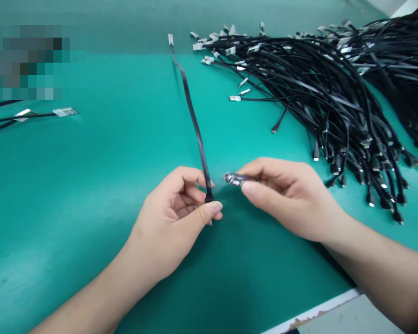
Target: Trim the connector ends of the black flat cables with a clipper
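Observation:
My left hand (174, 218) pinches the near end of a flat black cable (194, 118) between thumb and fingers, at its black connector (209, 198). From there the cable runs away across the green surface to a plug with a pale cover (170, 40) at its far end. My right hand (285, 195) is closed on a narrow, dark, shiny object (234, 179) whose glinting tip points left toward the cable. That object is blurred, so its kind is unclear. A small gap separates it from my left fingers.
A large heap of black cables (320, 88) with pale-covered plugs and small black connectors covers the right and back right. A few more cable ends (64, 112) reach in at the left. A light table edge (313, 311) crosses the lower right; the upper left corner is pixelated.

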